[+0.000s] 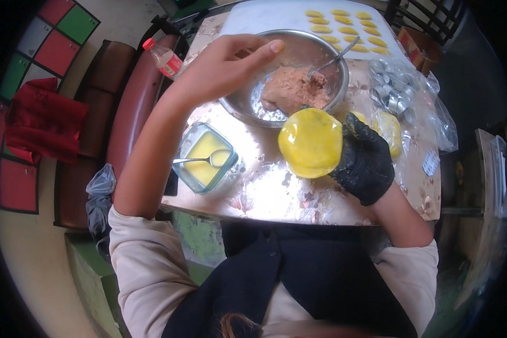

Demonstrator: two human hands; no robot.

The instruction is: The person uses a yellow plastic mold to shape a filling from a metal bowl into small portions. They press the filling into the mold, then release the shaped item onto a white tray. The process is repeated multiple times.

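Observation:
My right hand (367, 160), in a black glove, holds a round yellow dough wrapper (310, 142) by its right edge, over the near side of the table. The wrapper is flat and glossy; a second edge shows along its bottom. My bare left hand (245, 55) is raised above the left side of a steel mixing bowl (229, 110), thumb stretched out, apart from the wrapper. Nothing shows in its fingers, which are partly hidden. Inside the bowl lies pinkish minced filling (290, 90), with a fork (337, 57) stuck in it.
A glass dish (181, 147) of yellow liquid with a spoon (215, 159) stands on the left of the table. Filled yellow dumplings (343, 20) lie in rows on a white board (253, 17). Metal ring cutters (391, 84), bagged yellow dough (387, 132) and a bottle (163, 58) are nearby.

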